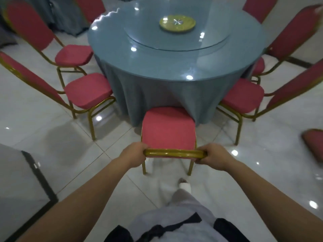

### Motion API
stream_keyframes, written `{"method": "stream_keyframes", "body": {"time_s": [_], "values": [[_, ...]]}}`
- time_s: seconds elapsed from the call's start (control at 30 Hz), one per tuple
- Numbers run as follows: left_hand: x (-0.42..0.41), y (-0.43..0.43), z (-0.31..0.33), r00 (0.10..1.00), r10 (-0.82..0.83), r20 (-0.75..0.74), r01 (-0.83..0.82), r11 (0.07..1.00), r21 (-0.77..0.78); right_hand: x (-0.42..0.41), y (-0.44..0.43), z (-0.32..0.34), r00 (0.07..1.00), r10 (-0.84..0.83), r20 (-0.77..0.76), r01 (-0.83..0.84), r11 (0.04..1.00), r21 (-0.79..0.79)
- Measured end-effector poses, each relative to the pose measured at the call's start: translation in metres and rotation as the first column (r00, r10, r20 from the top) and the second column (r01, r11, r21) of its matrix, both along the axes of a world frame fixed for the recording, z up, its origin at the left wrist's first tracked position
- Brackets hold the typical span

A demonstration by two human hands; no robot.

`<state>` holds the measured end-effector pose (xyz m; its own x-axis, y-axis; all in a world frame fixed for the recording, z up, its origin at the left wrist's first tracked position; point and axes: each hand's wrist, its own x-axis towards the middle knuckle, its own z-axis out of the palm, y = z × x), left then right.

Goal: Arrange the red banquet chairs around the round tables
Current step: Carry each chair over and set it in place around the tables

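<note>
Pale grey trousers [183,199], white shoe [186,186]

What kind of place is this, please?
Probably a banquet hall or restaurant: a cloth-covered round table with a glass turntable, red chairs with gold frames around it, a glossy tiled floor.

The glossy white tiled floor [52,133] mirrors round spots of light. On it stands a round bench [139,67], draped in blue-grey cloth that hangs low, with a shiny top. A glass turntable [148,37] sits in its middle, and a yellow-green dish [177,23] lies on that. Red chairs with gold legs stand on the tiles around the bench: the near left chair [88,90], the far left chair [74,55], the near right chair [243,96], the far right chair [258,65], and the nearest chair [168,130], its seat front at the cloth. A white-shod foot [185,186] rests on the tiles behind it.
</note>
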<state>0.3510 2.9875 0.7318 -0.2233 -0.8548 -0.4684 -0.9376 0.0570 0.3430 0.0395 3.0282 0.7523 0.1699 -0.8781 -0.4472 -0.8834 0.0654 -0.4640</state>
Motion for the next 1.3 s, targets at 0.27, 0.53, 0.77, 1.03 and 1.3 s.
{"method": "stream_keyframes", "body": {"time_s": [0.27, 0.53, 0.77, 1.03, 1.3], "values": [[0.003, 0.053, -0.003, 0.974, -0.227, 0.024, 0.227, 0.974, 0.005, 0.017, 0.112, -0.024, 0.959, -0.271, 0.083, 0.277, 0.958, -0.07], [-0.031, 0.041, 0.003, 0.98, -0.198, 0.008, 0.198, 0.972, -0.128, 0.01, 0.115, -0.023, 0.904, -0.427, 0.0, 0.417, 0.882, -0.22], [-0.065, 0.003, 0.001, 0.957, -0.286, 0.052, 0.29, 0.951, -0.107, -0.024, 0.058, -0.031, 0.89, -0.455, -0.019, 0.429, 0.851, -0.302], [-0.133, -0.115, 0.01, 0.988, -0.138, 0.064, 0.145, 0.983, -0.112, -0.102, -0.097, -0.022, 0.929, -0.371, -0.017, 0.358, 0.907, -0.221], [-0.155, -0.173, 0.01, 0.998, 0.023, 0.064, -0.015, 0.993, -0.117, -0.119, -0.16, -0.021, 0.936, -0.353, 0.012, 0.346, 0.909, -0.231]]}}
